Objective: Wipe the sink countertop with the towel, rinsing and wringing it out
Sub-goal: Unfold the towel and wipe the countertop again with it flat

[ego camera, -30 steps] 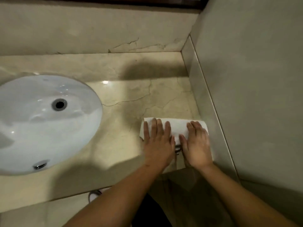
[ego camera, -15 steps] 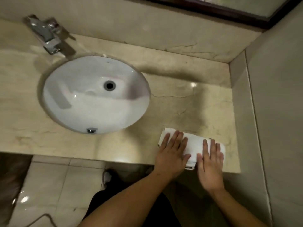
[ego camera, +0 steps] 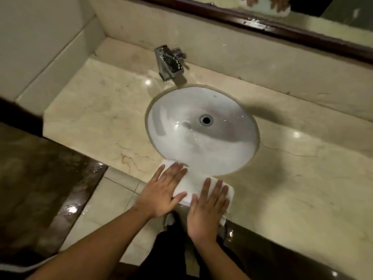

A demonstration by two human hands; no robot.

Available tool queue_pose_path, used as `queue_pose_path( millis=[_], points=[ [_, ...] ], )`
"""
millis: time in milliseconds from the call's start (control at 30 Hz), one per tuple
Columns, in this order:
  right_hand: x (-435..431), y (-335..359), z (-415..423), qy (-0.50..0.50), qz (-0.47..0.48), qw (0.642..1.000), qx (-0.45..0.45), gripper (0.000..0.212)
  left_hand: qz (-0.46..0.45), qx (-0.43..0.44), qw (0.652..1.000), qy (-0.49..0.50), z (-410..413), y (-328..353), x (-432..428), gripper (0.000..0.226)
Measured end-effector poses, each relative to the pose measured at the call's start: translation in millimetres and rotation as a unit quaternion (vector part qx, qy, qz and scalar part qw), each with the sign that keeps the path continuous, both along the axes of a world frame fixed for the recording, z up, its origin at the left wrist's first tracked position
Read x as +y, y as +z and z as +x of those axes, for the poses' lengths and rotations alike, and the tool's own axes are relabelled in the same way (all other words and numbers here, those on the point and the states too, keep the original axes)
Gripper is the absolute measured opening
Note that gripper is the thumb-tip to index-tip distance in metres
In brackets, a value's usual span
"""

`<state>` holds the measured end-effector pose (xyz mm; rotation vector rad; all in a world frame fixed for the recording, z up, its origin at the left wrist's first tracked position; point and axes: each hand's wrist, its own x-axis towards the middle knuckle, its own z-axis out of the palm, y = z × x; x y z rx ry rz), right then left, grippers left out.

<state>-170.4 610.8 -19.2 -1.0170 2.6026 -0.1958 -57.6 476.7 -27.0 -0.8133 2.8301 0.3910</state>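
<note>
WIPE | we've got the left hand (ego camera: pixel 161 194) and right hand (ego camera: pixel 209 209) flat, fingers straight, pressing the folded towel (ego camera: pixel 191 185) on the countertop's (ego camera: pixel 292 188) front edge below the basin (ego camera: pixel 201 130) | marble's wetness hard to judge; rinsing, wringing probably ahead, faucet (ego camera: pixel 169 63) untouched

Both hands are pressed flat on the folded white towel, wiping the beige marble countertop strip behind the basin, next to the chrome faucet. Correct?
Not quite. In the head view the left hand and right hand do press flat on the folded white towel, but on the beige marble countertop strip in front of the white oval basin, opposite the chrome faucet.
</note>
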Motion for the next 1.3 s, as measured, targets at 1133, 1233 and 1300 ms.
queue_pose_path(
  millis=[1133, 1233, 1300],
  points=[
    [-246.2, -15.1, 123.5, 0.302, -0.082, 0.949, -0.042, 0.075, 0.041, 0.005, 0.919, 0.393, 148.6, 0.0, -231.9, 0.077],
    [-283.9, -14.2, 143.4, 0.302, -0.106, 0.946, -0.050, 0.077, 0.038, 0.007, 0.917, 0.396, 170.7, -2.0, -270.9, 0.074],
    [-308.7, -14.9, 155.1, 0.307, -0.114, 0.944, -0.046, 0.069, 0.033, 0.022, 0.919, 0.392, 182.5, -3.4, -297.0, 0.072]
  ],
)
